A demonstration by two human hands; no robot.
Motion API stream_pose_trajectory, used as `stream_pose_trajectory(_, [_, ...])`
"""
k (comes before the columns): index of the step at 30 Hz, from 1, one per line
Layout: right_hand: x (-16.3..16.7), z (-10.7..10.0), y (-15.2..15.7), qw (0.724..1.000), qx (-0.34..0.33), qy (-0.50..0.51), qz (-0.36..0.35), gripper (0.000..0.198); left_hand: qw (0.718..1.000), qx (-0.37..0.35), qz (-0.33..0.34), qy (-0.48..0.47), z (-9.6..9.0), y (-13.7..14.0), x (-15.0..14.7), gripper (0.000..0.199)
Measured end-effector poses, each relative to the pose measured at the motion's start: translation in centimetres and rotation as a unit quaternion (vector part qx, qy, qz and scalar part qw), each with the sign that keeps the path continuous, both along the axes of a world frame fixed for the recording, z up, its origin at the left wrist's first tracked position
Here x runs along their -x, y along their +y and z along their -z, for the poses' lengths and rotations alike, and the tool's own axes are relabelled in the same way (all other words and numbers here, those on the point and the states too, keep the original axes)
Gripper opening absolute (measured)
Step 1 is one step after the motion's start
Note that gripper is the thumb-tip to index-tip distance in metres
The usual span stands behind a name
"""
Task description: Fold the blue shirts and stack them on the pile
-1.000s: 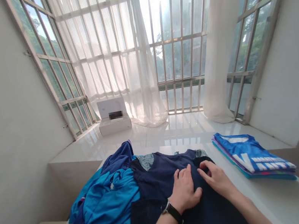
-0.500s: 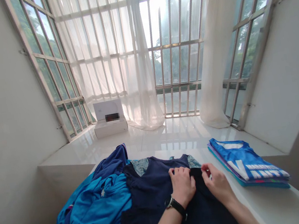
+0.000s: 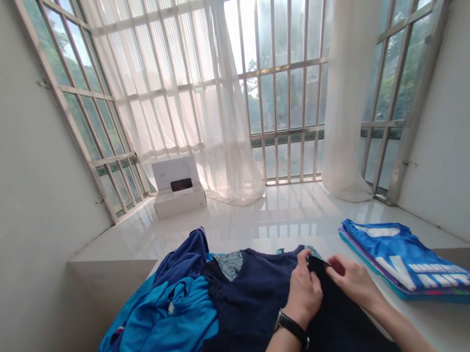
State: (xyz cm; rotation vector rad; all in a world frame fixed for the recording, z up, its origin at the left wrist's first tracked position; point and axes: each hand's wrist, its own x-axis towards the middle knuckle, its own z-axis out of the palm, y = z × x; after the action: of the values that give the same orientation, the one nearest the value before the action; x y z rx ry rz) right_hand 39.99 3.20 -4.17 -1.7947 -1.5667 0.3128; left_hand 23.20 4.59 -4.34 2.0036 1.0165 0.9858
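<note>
A dark navy shirt (image 3: 256, 293) with patterned pale-blue shoulder panels lies spread at the front of the white table. My left hand (image 3: 304, 290), with a black-strapped watch on its wrist, pinches the black edge of the shirt near its right shoulder. Just to the right, the fingers of my right hand (image 3: 354, 281) are closed on the same edge. Between the two hands the cloth is lifted a little into a fold. Part of the right shoulder panel is hidden behind my left hand.
Crumpled blue clothes (image 3: 166, 328) are heaped left of the shirt. A folded stack of shirts (image 3: 414, 265) lies on the right. On the window ledge stands a white box (image 3: 180, 201) with a dark phone-like object (image 3: 181, 184) against it. Sheer curtains (image 3: 229, 140) hang behind.
Both hands have moved slightly right and closer together. The black cloth edge between them is now raised in a fold. The whole view has shifted a little.
</note>
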Motion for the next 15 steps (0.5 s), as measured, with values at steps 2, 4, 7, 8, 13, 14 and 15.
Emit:
stream_pose_trajectory(2, [0.4,0.0,0.2,1.0,-0.005,-0.011,-0.018,0.018,0.999,0.033,0.011,-0.012,0.0,0.4,-0.1,0.059])
stream_pose_trajectory(4, [0.8,0.2,0.2,0.999,-0.012,-0.013,-0.043,0.018,0.998,0.056,0.004,-0.03,0.0,0.6,-0.3,0.049])
stream_pose_trajectory(7, [1.2,0.4,-0.3,0.994,-0.002,0.019,-0.103,0.025,0.995,0.062,-0.021,-0.077,0.0,0.7,-0.5,0.033])
stream_pose_trajectory(8, [1.3,0.4,-0.4,0.992,0.005,0.039,-0.123,0.028,0.994,0.062,-0.028,-0.091,0.1,0.7,-0.5,0.03])
stream_pose_trajectory(13, [0.9,1.1,-0.3,0.978,0.05,0.167,-0.112,0.039,0.988,0.065,-0.058,-0.131,0.1,0.8,-0.6,0.026])
stream_pose_trajectory(14, [0.7,1.4,0.0,0.978,0.048,0.183,-0.084,0.039,0.986,0.066,-0.06,-0.14,0.1,0.8,-0.5,0.027])
stream_pose_trajectory(15, [0.5,1.7,0.3,0.979,0.041,0.192,-0.055,0.041,0.984,0.068,-0.058,-0.151,0.0,0.8,-0.5,0.028])
